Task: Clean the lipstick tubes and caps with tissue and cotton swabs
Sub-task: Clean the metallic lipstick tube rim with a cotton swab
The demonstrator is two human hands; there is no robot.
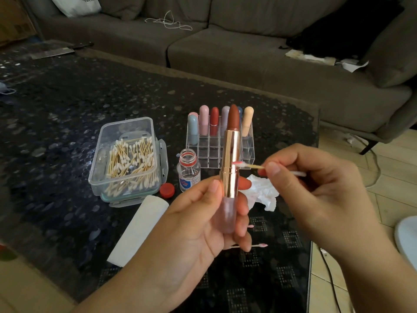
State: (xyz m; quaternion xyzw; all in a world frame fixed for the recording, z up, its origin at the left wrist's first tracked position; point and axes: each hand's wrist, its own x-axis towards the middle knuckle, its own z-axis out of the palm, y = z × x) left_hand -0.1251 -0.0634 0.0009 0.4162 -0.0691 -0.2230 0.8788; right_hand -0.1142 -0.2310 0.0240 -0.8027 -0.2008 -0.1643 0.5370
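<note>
My left hand grips an uncapped lipstick tube upright, with a rose-gold barrel, a pale pink base and a brown-red bullet twisted up. My right hand pinches a cotton swab by its wooden stick. The swab's pink-stained tip touches the gold barrel at its seam. A crumpled tissue with red marks lies on the table behind the tube. Two used swabs lie near my left fingers.
A clear box of cotton swabs stands at the left, with a folded white tissue pack in front. An open small bottle and its red cap sit mid-table. A clear organizer holds several capped lipsticks. A grey sofa lies behind the black table.
</note>
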